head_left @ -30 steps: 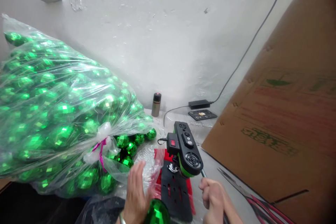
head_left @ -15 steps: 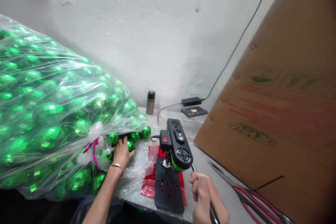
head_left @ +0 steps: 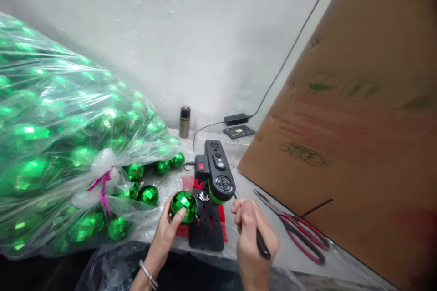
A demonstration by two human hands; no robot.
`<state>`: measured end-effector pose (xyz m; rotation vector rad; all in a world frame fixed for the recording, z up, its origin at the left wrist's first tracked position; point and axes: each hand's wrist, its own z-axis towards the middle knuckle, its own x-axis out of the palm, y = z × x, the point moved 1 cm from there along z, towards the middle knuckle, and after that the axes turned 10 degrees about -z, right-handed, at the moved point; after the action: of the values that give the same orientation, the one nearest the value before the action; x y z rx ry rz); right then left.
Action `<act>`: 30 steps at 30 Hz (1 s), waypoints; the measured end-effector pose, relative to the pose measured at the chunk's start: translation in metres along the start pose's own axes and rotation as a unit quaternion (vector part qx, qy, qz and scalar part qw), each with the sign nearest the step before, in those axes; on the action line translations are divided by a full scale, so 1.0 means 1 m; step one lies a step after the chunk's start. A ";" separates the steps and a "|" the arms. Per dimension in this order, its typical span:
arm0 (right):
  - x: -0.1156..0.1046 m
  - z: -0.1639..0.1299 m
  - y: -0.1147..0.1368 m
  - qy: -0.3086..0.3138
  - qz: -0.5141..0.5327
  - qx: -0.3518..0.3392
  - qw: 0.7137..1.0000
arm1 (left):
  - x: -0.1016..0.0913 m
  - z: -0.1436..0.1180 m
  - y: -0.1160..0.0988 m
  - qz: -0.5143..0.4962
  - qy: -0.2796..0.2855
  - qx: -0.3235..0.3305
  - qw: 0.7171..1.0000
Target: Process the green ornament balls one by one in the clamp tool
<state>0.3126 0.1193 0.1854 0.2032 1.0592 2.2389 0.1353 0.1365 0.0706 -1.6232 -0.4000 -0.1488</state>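
The left hand (head_left: pixel 167 232) holds a faceted green ball (head_left: pixel 184 206) in its fingers, just beside the small bench drill (head_left: pixel 216 179) on the worktop (head_left: pixel 300 263); the right hand (head_left: pixel 251 232) has its fingers closed around the drill's lever handle (head_left: pixel 261 245); red-handled scissors (head_left: pixel 297 232) lie near.

- Your ball (head_left: pixel 184 206) — glossy green, faceted mirror pattern.
- Your drill press (head_left: pixel 215 177): black with green, red switch.
- Scissors (head_left: pixel 293 232) — red-and-black handles.
- Cardboard (head_left: pixel 348 113): brown.

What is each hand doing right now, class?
Left hand: closed around a green faceted ball.
Right hand: closed on the small drill press lever handle.
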 end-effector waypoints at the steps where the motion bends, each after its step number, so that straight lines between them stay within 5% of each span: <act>1: -0.001 0.003 0.002 0.006 -0.005 0.001 1.000 | 0.005 -0.001 0.008 0.013 0.004 0.001 1.000; 8: -0.003 0.006 0.005 0.028 -0.015 -0.009 0.999 | 0.019 0.005 0.044 0.152 0.017 0.065 0.986; 18: -0.004 -0.002 -0.002 0.032 -0.002 -0.024 0.999 | 0.015 0.014 0.063 0.281 0.088 0.212 0.932; 30: -0.004 -0.003 -0.001 0.033 0.003 -0.013 0.999 | 0.014 0.010 0.058 0.248 0.088 0.141 0.954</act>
<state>0.3159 0.1156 0.1832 0.1232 1.0646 2.2774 0.1667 0.1460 0.0202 -1.3686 0.1272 0.1404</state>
